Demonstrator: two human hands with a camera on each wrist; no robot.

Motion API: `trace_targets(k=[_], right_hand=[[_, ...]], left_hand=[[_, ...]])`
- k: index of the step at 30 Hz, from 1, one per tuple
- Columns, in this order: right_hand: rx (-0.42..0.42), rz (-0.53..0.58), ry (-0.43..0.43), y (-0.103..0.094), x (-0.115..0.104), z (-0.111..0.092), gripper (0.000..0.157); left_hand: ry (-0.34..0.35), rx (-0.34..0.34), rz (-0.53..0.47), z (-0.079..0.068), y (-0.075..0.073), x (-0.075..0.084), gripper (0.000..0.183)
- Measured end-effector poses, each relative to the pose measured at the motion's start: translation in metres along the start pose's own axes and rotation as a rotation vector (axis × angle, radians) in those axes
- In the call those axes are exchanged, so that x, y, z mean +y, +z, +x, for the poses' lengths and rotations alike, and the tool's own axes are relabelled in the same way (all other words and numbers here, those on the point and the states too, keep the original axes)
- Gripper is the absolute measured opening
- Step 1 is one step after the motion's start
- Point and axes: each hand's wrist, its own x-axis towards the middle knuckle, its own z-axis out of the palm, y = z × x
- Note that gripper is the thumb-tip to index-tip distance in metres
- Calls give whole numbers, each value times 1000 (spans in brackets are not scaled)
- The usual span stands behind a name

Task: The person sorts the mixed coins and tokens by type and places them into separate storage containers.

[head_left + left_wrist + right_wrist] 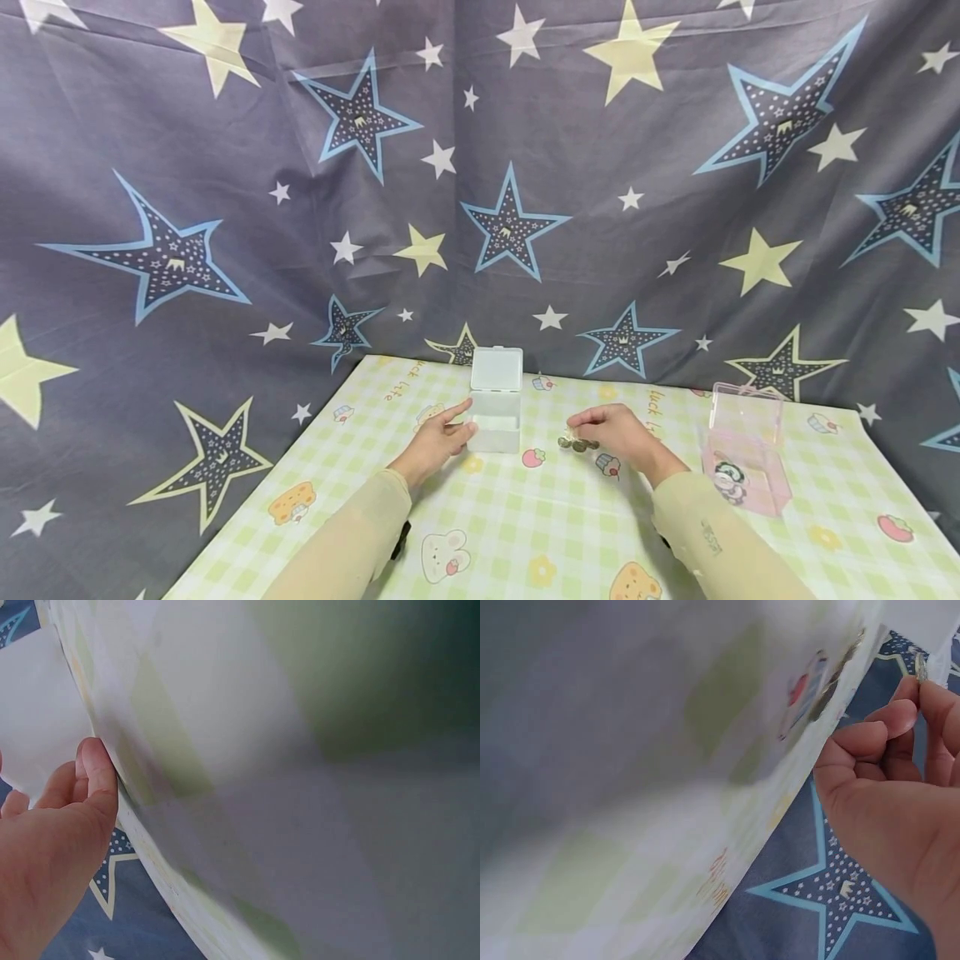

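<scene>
A small white box (495, 434) stands on the table with its hinged lid (497, 370) raised at the back. At its left side, my left hand (437, 440) touches the wall with extended fingers; in the left wrist view, the fingers (97, 769) lie along the white surface. To the right of the box, my right hand (613, 433) is just above a small pile of brownish metal coins (579, 446). Between thumb and forefinger it pinches a coin (920, 667), seen nearly edge-on in the right wrist view.
A clear pink box (780, 487) with its lid up stands at the right, beyond the right forearm, a cartoon picture (729, 479) showing on it. A green-checked cloth (495, 517) covers the table. A starry dark curtain (480, 300) hangs behind.
</scene>
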Motion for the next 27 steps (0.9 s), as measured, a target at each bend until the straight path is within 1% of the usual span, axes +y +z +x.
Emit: trace_targets(k=[4,8,10,16,21,27], right_hand=[[-6,28,15,6,-8,3,27],[7,40,29,14,-17,5,27],[3,64,30,18,-21,5,28],[-2,128,23,31,-34,8,32],[8,149,15,42,-39,14,29],[21,149,26,52,-41,19,25]], left_hand=[[3,-4,10,1,0,-1,62],[1,-10,7,4,-1,-2,63],[-10,-9,-4,4,0,-2,63],[-4,1,-15,3,1,-1,62],[2,11,-12,0,1,1,61],[-7,-5,-10,1,0,0,61]])
